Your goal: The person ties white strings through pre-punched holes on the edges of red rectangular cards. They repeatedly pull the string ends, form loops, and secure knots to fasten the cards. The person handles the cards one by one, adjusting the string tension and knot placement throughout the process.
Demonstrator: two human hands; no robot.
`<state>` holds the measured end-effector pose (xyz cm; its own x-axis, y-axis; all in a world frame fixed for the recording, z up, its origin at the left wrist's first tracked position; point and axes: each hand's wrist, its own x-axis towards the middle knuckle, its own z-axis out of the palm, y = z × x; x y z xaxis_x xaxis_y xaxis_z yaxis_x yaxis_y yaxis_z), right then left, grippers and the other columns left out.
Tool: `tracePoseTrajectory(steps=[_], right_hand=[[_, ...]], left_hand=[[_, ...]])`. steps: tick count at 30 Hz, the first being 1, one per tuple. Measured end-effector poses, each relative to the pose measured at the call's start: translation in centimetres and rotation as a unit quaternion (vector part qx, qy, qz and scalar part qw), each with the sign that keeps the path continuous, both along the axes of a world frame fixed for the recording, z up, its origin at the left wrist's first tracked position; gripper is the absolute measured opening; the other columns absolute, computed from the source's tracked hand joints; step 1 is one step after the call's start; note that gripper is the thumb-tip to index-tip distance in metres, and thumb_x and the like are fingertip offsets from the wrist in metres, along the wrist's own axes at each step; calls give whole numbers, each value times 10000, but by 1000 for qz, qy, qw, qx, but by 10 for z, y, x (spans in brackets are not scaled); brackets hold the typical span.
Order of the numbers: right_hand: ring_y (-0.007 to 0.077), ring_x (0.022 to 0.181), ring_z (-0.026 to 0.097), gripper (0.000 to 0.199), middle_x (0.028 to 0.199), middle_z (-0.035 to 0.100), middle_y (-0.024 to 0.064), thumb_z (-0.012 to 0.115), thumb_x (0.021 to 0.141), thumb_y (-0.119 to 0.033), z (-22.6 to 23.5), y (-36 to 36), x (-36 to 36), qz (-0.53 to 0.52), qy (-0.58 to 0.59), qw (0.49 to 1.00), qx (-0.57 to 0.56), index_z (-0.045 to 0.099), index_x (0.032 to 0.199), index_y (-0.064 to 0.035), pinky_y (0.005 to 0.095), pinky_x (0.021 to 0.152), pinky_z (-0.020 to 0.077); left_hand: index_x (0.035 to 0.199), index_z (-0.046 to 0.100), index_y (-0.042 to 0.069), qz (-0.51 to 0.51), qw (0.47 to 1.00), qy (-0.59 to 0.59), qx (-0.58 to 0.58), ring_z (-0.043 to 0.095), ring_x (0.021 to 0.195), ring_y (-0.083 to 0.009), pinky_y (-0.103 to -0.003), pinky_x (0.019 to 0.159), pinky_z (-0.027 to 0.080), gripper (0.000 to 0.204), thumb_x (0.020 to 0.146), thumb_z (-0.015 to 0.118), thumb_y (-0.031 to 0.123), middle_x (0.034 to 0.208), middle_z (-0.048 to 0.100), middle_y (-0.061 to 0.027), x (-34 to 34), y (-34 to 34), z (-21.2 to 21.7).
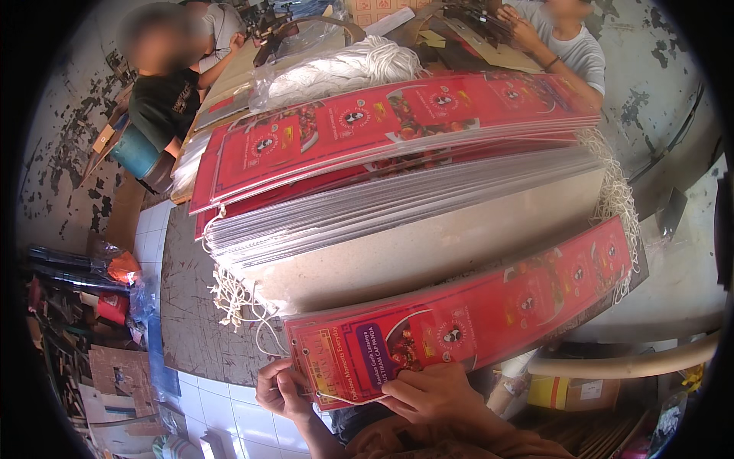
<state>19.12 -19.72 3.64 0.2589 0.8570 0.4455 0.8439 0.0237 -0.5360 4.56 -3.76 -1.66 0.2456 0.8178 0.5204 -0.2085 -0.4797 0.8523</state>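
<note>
A long red printed plastic banner strip [489, 306] lies slanted along the near side of the stack, with small holes at its left end. At that end my left hand [284, 389] is closed, fingers curled together against the strip's edge; what they pinch is hidden. A thin white cord [352, 401] runs across the strip's lower left corner to the fingertips of my right hand [440, 394], which is closed on it and rests on the strip's lower edge. Beyond lies a thick stack of similar strips [397, 206], pale backs showing, with knotted white cords [233, 297] hanging from their left ends.
More red strips [352, 126] lie face up behind the stack, and a bundle of white cord [344, 70] lies beyond them. The worn dark table [191, 306] shows at the left. Two people sit at the far left, another person [573, 53] at the far right. Scrap cardboard [122, 390] fills the lower left.
</note>
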Motion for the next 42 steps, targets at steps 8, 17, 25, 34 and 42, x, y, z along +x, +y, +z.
tracePoseTrajectory(steps=[8, 17, 25, 34, 42], right_hand=[[121, 427, 509, 192, 603, 440, -38, 706, 771, -248, 0, 0, 0, 3, 0, 1000, -9, 545, 798, -147, 271, 382, 397], [122, 435, 517, 191, 605, 445, -38, 702, 773, -251, -1, 0, -1, 2, 4, 1000, -6, 540, 795, -153, 272, 386, 400], [129, 424, 515, 190, 601, 447, -36, 701, 774, -251, 1, 1, 0, 2, 6, 1000, -5, 542, 801, -151, 278, 383, 403], [134, 422, 512, 189, 602, 452, -36, 701, 774, -251, -2, 1, 0, -1, 5, 1000, 0, 541, 798, -152, 276, 380, 401], [148, 430, 521, 185, 605, 458, -27, 692, 784, -248, -4, -1, -1, 18, 28, 999, -4, 540, 797, -144, 284, 376, 400]], left_hand=[[972, 595, -22, -1, 1000, 1, -3, 272, 382, 20, -176, 396, 144, 280, 950, 517, 246, 441, 473, 14, -1, 0, -1], [964, 595, -24, -2, 1000, -5, -9, 268, 375, 20, -177, 394, 141, 272, 953, 509, 234, 437, 461, 20, -1, 0, -2], [954, 599, -19, 4, 1000, 2, -3, 264, 370, 18, -182, 387, 142, 271, 953, 506, 235, 436, 459, 20, -1, 1, -2], [913, 602, -28, 13, 999, 6, -30, 339, 377, -19, -191, 408, 204, 295, 929, 541, 260, 440, 489, -8, -2, -1, 1], [912, 602, -29, 18, 1000, 2, -20, 342, 373, -22, -193, 406, 214, 288, 927, 543, 252, 433, 480, -4, -3, 1, -3]])
